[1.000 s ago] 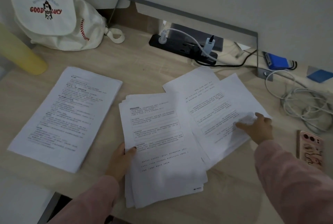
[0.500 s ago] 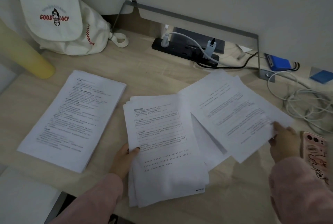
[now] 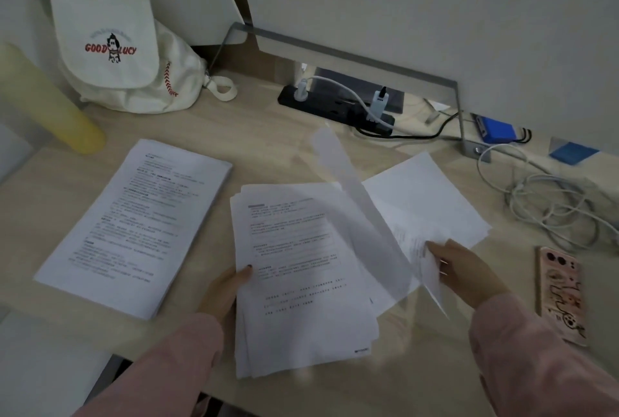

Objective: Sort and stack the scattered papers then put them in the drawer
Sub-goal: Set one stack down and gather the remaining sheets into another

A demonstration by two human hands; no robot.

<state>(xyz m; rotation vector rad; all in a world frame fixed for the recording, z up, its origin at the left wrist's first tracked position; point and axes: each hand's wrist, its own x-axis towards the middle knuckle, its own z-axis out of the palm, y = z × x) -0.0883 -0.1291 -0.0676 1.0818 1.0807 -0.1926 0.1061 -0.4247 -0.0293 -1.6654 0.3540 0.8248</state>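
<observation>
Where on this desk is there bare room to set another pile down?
Bare wood shows behind the papers, between the left printed paper stack, the white cloth bag and the black power strip. A narrower strip lies between the right hand and the pink phone. The far right is crowded with tangled white cables.

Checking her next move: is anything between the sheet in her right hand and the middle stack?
Nothing visible. The lifted white sheet in the right hand already hangs over the middle paper stack, whose printed top is bare.

Dim, flat, greyish light; the sheet [image 3: 361,215] my right hand [image 3: 465,272] grips is smeared with motion blur. Print beside my left hand [image 3: 224,292] stays soft. Edges bow outward.
</observation>
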